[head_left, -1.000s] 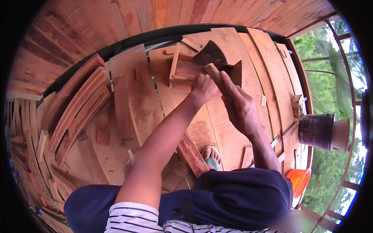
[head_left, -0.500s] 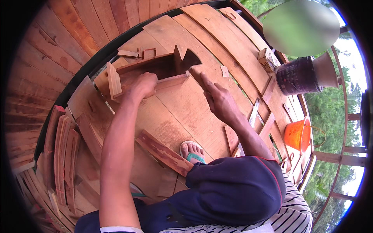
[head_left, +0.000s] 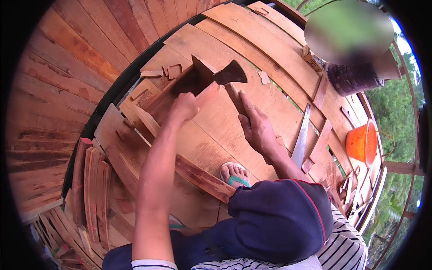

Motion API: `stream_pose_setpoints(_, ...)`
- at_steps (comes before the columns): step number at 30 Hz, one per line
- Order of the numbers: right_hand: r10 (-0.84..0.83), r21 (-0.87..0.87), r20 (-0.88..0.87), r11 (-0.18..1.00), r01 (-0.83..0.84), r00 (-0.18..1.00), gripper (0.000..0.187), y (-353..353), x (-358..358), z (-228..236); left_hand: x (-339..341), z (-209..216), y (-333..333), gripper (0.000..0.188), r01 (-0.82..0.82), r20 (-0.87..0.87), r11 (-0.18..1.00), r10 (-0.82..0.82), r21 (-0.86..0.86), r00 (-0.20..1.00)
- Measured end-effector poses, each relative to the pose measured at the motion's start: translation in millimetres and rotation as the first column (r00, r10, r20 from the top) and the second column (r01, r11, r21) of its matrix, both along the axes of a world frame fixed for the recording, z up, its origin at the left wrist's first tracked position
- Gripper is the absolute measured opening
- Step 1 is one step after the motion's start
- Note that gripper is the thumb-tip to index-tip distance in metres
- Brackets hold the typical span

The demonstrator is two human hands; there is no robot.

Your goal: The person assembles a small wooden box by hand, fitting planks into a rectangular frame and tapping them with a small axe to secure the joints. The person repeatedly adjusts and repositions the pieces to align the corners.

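Observation:
My right hand (head_left: 258, 128) is wrapped round the wooden handle of a hatchet (head_left: 231, 72). The dark hatchet head is beside the right end of an open wooden box (head_left: 206, 65), close to the upper edge of its near side. My left hand (head_left: 184, 107) is closed on that near side board (head_left: 208, 96), with the fingertips partly hidden. The box stands tilted on the plank floor, its inside in shadow. Below the hands, a rough reddish board (head_left: 202, 179) lies near my sandalled foot (head_left: 235, 174).
Stacked boards (head_left: 93, 193) stand at the left. Small wooden offcuts (head_left: 174, 71) lie behind the box. On the right are a handsaw (head_left: 300, 137), an orange bucket (head_left: 361, 143) and a dark container (head_left: 350, 78). Gaps show between some floor planks.
The box has turned, its left end now nearer me. My left hand has moved along with its near board. The hatchet head has shifted right and shows broadside. The view has shifted as well.

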State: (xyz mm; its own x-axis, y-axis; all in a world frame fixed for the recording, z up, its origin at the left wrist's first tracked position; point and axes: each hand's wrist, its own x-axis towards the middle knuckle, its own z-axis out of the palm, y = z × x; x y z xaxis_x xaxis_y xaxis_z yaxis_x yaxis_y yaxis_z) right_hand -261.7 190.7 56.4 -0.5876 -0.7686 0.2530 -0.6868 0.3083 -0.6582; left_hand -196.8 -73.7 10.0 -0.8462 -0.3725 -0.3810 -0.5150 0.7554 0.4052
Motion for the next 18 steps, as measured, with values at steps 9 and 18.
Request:
stream_pose_setpoints(9, -0.220, 0.217, 0.703, 0.972, 0.090, 0.676, 0.051, 75.9, 59.5, -45.6, 1.2, -16.0, 9.0, 0.053, -0.226, 0.229, 0.732, 0.099, 0.643, 0.968)
stream_pose_setpoints(18, -0.090, 0.002, 0.922, 0.973, 0.229, 0.375, 0.067, 68.0, 52.8, -77.2, -34.7, -32.6, 38.4, 0.020, -0.423, 0.012, 0.614, 0.558, 0.666, 0.830)
